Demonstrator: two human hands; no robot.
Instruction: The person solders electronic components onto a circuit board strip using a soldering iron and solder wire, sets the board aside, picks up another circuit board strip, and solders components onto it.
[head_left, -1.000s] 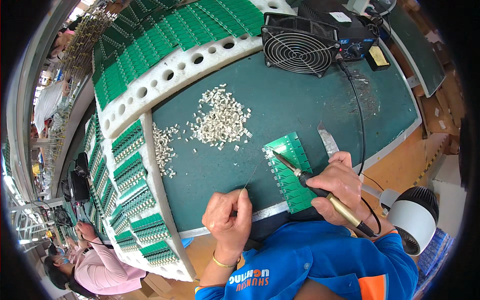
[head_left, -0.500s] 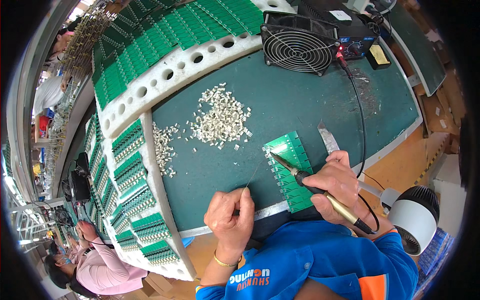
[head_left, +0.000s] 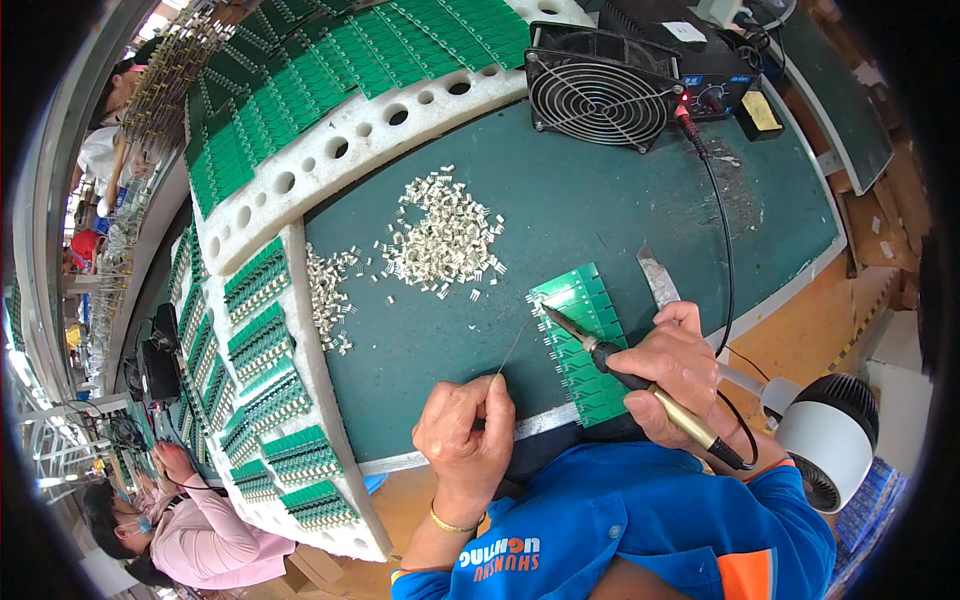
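My right hand [head_left: 672, 372] is closed round a soldering iron [head_left: 625, 372], whose tip rests at the upper left part of a green circuit board panel [head_left: 590, 345]. Small white connectors with pins line the panel's left edge. Pinched between the thumb and fingers of my left hand [head_left: 466, 430] is a thin solder wire [head_left: 514, 346], its free end reaching up toward the iron's tip. Whether the wire touches the tip is too small to tell. Beside my right hand lies a flat metal blade [head_left: 655, 277], partly hidden by the fingers.
Loose white connectors [head_left: 440, 240] lie heaped mid-table. Foam trays [head_left: 330, 150] hold green boards at the back and left. A fan [head_left: 602, 95] and soldering station [head_left: 712, 90] stand at the back right, with a cable [head_left: 722, 220] running down. A co-worker in pink [head_left: 215, 535] sits left.
My left hand has shifted slightly to the right, bringing the solder wire a little closer to the iron's tip. My right hand and the iron have barely moved.
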